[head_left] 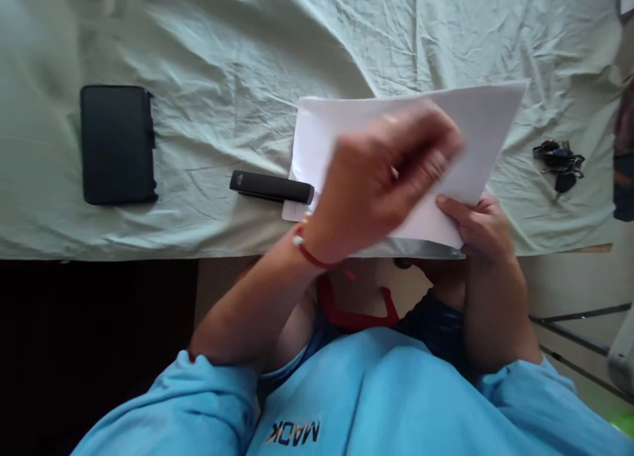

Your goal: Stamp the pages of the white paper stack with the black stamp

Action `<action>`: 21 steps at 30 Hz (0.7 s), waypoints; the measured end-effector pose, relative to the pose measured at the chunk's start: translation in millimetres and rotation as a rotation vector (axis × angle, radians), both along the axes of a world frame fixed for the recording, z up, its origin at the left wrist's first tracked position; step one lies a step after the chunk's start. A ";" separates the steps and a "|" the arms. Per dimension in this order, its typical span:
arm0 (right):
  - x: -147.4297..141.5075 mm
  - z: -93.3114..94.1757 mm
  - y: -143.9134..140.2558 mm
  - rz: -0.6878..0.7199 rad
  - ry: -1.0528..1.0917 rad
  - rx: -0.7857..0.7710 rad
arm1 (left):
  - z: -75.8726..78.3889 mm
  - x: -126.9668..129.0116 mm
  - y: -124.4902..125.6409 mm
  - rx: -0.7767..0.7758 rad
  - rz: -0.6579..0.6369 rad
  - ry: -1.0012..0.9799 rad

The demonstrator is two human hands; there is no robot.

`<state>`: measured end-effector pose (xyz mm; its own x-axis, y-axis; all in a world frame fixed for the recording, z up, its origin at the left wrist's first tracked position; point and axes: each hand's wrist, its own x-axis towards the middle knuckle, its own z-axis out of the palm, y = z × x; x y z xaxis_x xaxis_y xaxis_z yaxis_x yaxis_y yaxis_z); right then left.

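My left hand [391, 172], smeared by motion, is over the white paper sheets [475, 132]. Its fingers are curled in toward the thumb, and I see nothing between them. At the lower right corner of the sheets, my right hand [483, 228] grips the edge, thumb on top and the other fingers mostly hidden underneath. The sheets look slightly raised and bent on that side. Just left of them lies a black stapler [271, 187], its right end close to my left wrist. Partly beneath the stapler is a small pale card or box [296, 210].
A pale green, wrinkled cloth [222, 60] covers the table, whose front edge runs just before my body. On the left lies a closed black case [119, 144]. A bunch of keys [559, 162] rests at the right. Below the edge, a red frame [356, 319] shows between my legs.
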<state>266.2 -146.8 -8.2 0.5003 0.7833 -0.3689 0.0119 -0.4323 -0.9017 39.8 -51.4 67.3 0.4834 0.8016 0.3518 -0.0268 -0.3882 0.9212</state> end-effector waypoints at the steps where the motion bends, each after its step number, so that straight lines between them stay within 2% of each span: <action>1: 4.9 0.0 3.0 -0.002 0.010 -0.007 | -1.8 -5.4 8.4 0.018 0.216 -0.133; 2: 9.2 0.0 6.8 0.003 0.017 -0.015 | -4.6 -10.0 16.7 -0.045 0.315 -0.082; 4: 15.3 1.3 15.7 0.035 0.005 -0.036 | -11.6 -16.7 32.2 -0.018 0.529 -0.152; 7: 17.9 6.9 29.1 0.155 -0.013 -0.036 | -20.2 -23.1 49.2 -0.065 0.678 -0.154; 10: 16.2 11.1 38.2 0.240 0.001 0.028 | -22.0 -28.7 56.9 -0.147 0.684 -0.111; 12: 15.5 8.9 40.2 0.239 0.028 0.044 | -20.1 -32.2 59.0 -0.220 0.669 -0.118; 14: 17.3 2.6 39.0 0.188 0.073 0.039 | -18.1 -34.6 60.6 -0.297 0.672 -0.128; 16: 22.3 -4.8 35.9 0.071 0.121 0.055 | -18.0 -35.5 62.6 -0.357 0.713 -0.131; 19: 33.5 -11.2 32.0 -0.102 0.130 0.157 | -23.6 -35.2 65.7 -0.407 0.750 -0.115; 21: 40.0 -11.3 31.2 -0.169 0.135 0.229 | -30.6 -34.9 66.7 -0.425 0.747 -0.110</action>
